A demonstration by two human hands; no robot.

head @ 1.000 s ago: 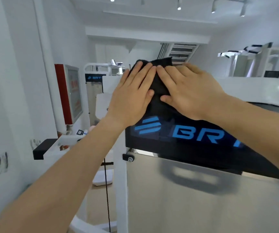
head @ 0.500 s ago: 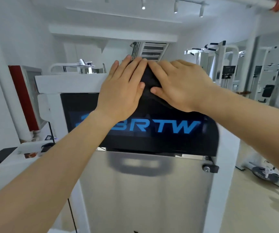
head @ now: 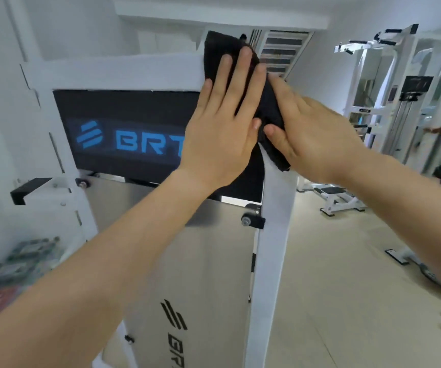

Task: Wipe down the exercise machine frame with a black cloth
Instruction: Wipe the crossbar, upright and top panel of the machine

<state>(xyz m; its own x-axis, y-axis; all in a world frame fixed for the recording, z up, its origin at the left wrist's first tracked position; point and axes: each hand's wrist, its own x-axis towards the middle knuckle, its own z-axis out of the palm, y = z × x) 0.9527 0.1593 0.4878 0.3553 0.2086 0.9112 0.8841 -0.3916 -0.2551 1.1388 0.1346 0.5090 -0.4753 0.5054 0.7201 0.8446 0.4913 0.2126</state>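
Left hand (head: 219,136) and right hand (head: 315,140), fingers straight, flat on black cloth (head: 215,53) at frame (head: 275,235) top right corner. Mid-wipe; next, likely down the upright with steady pressure.

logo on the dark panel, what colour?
Blue, on the black panel; logo shows best in the head view.

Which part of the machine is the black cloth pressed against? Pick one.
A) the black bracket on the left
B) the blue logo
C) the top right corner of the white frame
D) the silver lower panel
C: the left hand and right hand press the black cloth flat where the top crossbar meets the right upright.
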